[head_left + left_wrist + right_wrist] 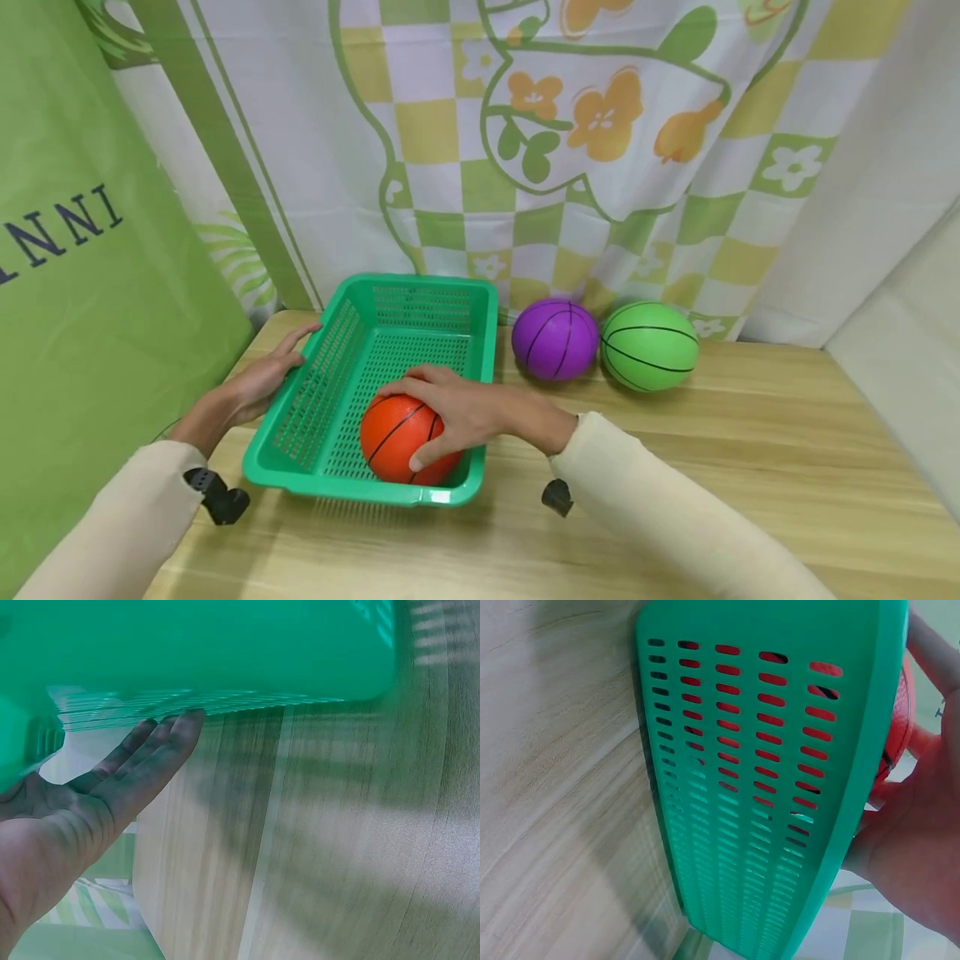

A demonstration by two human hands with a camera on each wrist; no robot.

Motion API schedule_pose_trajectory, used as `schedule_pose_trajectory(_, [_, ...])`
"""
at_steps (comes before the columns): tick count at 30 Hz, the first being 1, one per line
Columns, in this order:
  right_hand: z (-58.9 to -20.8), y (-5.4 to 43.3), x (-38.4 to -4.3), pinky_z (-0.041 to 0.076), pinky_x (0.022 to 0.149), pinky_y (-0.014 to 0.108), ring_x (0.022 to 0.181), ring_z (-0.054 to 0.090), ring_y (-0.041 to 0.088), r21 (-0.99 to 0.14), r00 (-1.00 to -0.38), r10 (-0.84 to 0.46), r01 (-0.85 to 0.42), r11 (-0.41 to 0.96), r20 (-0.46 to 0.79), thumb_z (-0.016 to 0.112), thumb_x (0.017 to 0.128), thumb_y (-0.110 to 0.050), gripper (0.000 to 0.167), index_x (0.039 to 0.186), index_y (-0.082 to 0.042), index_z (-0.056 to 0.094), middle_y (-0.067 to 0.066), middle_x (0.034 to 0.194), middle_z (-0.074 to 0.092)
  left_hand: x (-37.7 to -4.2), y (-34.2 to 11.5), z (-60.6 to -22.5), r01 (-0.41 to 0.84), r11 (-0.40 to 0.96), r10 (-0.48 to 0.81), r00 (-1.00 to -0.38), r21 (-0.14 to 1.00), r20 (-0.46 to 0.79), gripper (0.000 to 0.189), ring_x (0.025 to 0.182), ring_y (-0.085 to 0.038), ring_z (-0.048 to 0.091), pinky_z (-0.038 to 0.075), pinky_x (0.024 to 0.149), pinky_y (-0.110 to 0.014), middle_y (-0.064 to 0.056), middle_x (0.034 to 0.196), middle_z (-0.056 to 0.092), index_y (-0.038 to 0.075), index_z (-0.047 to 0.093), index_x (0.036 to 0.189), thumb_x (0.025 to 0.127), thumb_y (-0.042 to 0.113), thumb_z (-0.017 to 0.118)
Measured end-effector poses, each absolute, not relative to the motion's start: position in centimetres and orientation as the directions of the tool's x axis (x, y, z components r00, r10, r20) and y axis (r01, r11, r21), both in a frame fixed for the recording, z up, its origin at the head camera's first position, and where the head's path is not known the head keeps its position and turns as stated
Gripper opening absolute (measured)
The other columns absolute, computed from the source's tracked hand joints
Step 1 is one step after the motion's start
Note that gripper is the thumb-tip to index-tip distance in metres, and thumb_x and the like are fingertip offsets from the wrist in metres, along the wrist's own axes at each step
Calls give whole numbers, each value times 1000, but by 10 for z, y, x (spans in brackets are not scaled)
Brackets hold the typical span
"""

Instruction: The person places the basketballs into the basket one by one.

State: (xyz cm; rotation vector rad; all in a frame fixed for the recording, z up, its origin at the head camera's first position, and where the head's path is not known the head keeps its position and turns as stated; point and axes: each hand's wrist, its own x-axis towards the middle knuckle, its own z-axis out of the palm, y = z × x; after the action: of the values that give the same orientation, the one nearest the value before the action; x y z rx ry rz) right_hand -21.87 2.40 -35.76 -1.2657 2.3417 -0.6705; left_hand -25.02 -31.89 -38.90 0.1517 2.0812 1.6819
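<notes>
A green plastic basket (420,333) with slotted walls stands on the wooden table. My right hand (457,408) grips an orange-red ball (397,433) with black lines from above, fingers spread over its top and thumb on the near side. That ball sits inside the basket at its near right corner; its red shows through the wall slots in the right wrist view. At the basket's left side is my left hand (262,379), its fingers right at the rim. In the left wrist view its fingers (154,761) reach out straight against the outer wall; the thumb is hidden there.
A purple ball (555,340) and a light green ball (649,347) sit side by side to the right of the basket, near the table's back edge. Behind them hangs a patterned curtain (427,133). Green fabric (90,333) borders the left, and a pale wall (900,275) the right.
</notes>
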Motion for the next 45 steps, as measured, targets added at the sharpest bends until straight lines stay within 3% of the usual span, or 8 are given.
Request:
schedule_pose_trajectory(9, [-359,25,-218,48,93,45,136,30,28,-577,-527,-842,-653,490,-117,76,86,-42,78,153,-34,36,12,154,25,-251,-318,-387,-205,254,357,-889,945,-288,64,105,-30,61,55,83,-46,-34,138,34,27,-8,161,106,12,20])
schedule_pose_trajectory(19, [-356,34,-220,47,96,45,135,32,28,-610,-516,-851,-645,461,-98,70,91,-39,74,155,-28,35,10,153,29,-250,-317,-388,-194,263,366,-886,945,-284,63,103,-30,62,55,82,-47,-34,136,36,26,-8,161,107,13,20])
schedule_pose_trajectory(26, [-353,41,-222,44,101,41,132,39,21,-609,-517,-856,-676,415,-8,69,94,-34,68,153,-17,39,5,145,44,-251,-316,-386,-205,262,361,-886,943,-292,63,103,-30,62,55,83,-46,-34,136,36,27,-8,161,106,13,19])
schedule_pose_trajectory(33, [-346,53,-224,32,112,45,140,35,23,-604,-512,-858,-701,380,54,68,96,-31,66,152,-11,42,7,150,44,-250,-315,-385,-197,257,365,-887,946,-284,64,105,-31,60,54,84,-45,-35,139,34,25,-9,161,106,11,19])
schedule_pose_trajectory(39, [-345,69,-220,36,110,47,139,38,24,-620,-557,-824,-684,384,105,69,95,-30,64,151,-10,45,7,149,45,-251,-315,-387,-196,250,376,-883,948,-282,63,104,-29,60,54,83,-45,-33,137,35,25,-9,161,106,12,20])
schedule_pose_trajectory(45, [-345,88,-219,37,109,38,135,42,17,-604,-582,-787,-708,365,207,71,94,-29,62,148,-11,48,3,145,49,-249,-316,-386,-188,260,381,-881,947,-280,63,103,-28,61,55,82,-45,-33,138,34,25,-11,161,107,13,20])
